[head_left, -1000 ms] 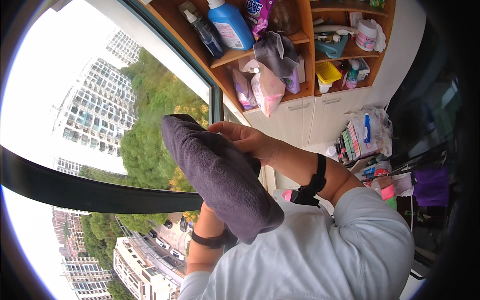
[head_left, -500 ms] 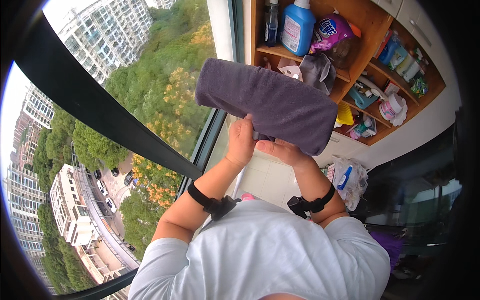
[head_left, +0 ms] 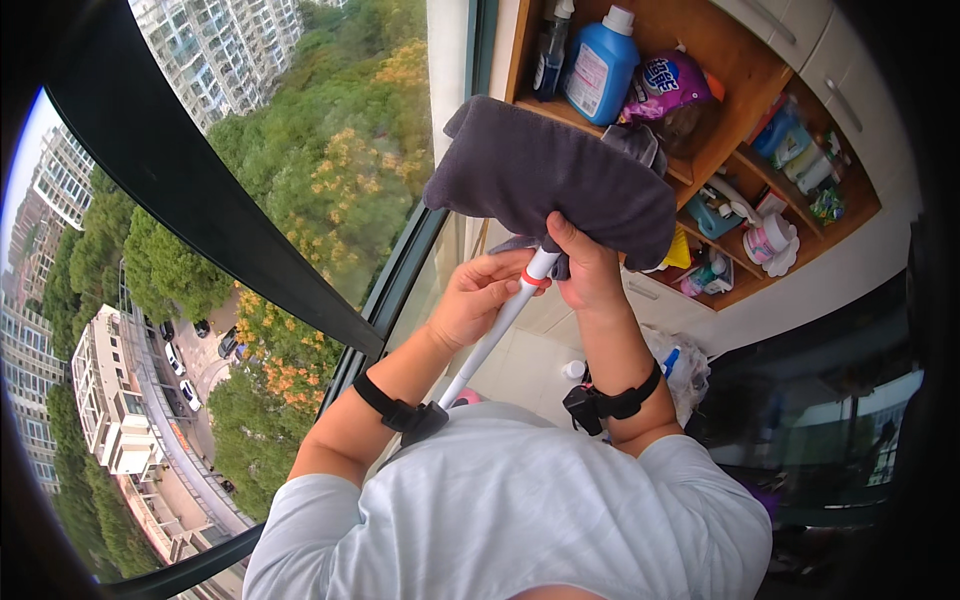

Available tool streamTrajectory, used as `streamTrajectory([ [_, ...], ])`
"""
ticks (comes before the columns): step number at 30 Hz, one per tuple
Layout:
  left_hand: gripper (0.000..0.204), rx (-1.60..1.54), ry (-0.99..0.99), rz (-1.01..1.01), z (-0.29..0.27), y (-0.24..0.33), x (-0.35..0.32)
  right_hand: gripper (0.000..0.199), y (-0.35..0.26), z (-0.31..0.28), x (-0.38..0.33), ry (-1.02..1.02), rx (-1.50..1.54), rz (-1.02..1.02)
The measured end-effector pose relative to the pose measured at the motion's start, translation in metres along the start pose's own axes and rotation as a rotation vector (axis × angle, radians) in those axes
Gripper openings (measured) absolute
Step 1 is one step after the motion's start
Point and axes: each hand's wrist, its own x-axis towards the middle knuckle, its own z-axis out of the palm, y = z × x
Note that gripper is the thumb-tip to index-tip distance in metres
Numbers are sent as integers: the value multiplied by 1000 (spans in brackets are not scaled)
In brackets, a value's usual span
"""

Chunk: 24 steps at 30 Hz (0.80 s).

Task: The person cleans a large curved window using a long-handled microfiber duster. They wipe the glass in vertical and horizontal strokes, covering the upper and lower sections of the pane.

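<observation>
A dark purple-grey towel (head_left: 555, 170) is wrapped over the wide head of a white-handled mop, in front of me at the window side. The mop's white pole (head_left: 488, 345) slants down from it toward my body, with a red ring near the top. My left hand (head_left: 478, 302) is closed round the upper pole, its fingertips by the red ring. My right hand (head_left: 590, 268) grips the towel-covered mop head where it meets the pole, thumb pressed on the cloth. Its other fingers are mostly hidden behind, and the head itself is covered.
On the left is a large window with a dark frame (head_left: 200, 190). A wooden shelf unit (head_left: 745, 75) at the right holds a blue jug (head_left: 600, 72), a purple bag (head_left: 668, 88) and several small bottles. A clear plastic bag (head_left: 688, 375) lies on the floor.
The mop head has turned and shifted slightly right, bringing the white pole and red ring into view. My left hand has moved onto the pole; my right has moved up to the towel.
</observation>
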Motion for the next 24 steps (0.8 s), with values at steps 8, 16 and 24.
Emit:
streamTrajectory([
  [8,13,842,26,380,6,0,3,27,-10,-19,-4,-146,57,235],
  [16,20,1247,-77,644,12,19,2,27,-4,-27,-13,-12,-18,147],
  [24,8,1801,-223,86,25,42,-4,29,1,-39,-8,24,-70,187],
])
